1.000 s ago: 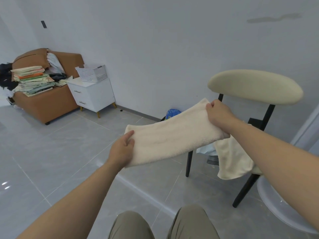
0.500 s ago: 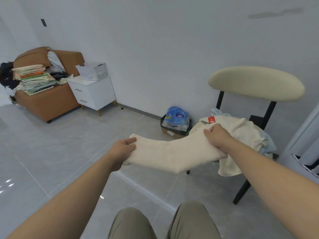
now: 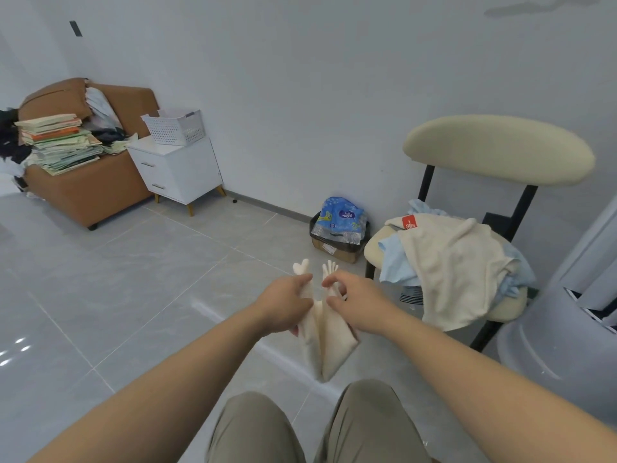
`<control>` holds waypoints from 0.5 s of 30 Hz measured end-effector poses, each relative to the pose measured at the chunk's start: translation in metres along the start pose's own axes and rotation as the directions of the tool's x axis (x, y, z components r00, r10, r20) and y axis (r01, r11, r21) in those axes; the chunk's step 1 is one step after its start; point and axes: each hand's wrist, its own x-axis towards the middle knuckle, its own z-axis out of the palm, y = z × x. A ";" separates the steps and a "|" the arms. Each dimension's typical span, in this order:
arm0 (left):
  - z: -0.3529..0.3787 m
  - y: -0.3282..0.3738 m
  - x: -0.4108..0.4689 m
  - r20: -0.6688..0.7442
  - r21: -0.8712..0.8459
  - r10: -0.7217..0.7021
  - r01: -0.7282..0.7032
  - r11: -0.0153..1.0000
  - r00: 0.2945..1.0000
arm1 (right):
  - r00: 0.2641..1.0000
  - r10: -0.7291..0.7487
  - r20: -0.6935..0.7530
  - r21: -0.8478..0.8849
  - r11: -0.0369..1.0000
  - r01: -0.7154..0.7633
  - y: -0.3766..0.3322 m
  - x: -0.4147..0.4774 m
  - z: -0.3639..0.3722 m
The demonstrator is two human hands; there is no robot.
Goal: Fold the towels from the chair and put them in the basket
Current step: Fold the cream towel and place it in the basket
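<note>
Item: cream towel (image 3: 329, 335), in work, held in the air above the knees at frame centre, hanging doubled with its fold at the bottom and two top ends standing apart.
Left hand (image 3: 287, 304): fingers clenched on the left end.
Right hand (image 3: 359, 304): pinch on the right end; thumb and forefinger look partly parted, grip only light.
Stock remaining: cream and pale blue towels (image 3: 457, 262) heaped on the chair (image 3: 497, 150) at 3 o'clock.
Destination: white perforated basket (image 3: 175, 127) on the bedside cabinet (image 3: 178, 168) at 10 o'clock, well apart.
Handling advice: bring both ends together, match the corners, pinch them in one hand, smooth the sides downward before the next fold.
</note>
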 end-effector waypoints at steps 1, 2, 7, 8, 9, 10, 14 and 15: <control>0.002 0.002 -0.001 0.007 0.021 0.014 -0.014 1.000 1.000 | 1.000 -0.004 0.000 0.033 0.999 0.004 -0.001 -0.001 0.004; 0.004 0.004 -0.002 0.013 0.032 0.025 -0.025 0.999 1.000 | 1.000 -0.002 -0.005 0.072 0.997 0.003 -0.002 -0.001 0.007; 0.007 0.008 -0.005 0.013 0.021 0.080 -0.080 0.997 0.997 | 0.998 0.054 0.022 0.308 0.950 -0.058 -0.003 -0.001 0.015; 0.007 0.008 -0.006 0.015 0.005 0.086 -0.086 0.996 0.996 | 0.996 0.076 0.048 0.396 0.914 -0.089 -0.002 0.000 0.016; 0.007 0.007 -0.006 0.017 0.001 0.096 -0.097 0.995 0.995 | 0.992 0.099 0.081 0.491 0.862 -0.127 -0.001 0.000 0.016; 0.006 0.006 -0.005 0.021 0.033 0.119 -0.119 0.992 0.993 | 0.987 0.118 0.113 0.582 0.797 -0.162 0.000 0.001 0.017; 0.005 -0.010 0.006 0.090 0.256 0.244 -0.259 0.931 0.966 | 0.964 0.124 0.233 0.789 0.556 -0.262 0.009 0.005 0.019; 0.006 -0.016 0.010 0.107 0.254 0.247 -0.267 0.930 0.963 | 0.958 0.110 0.266 0.805 0.521 -0.283 0.012 0.006 0.022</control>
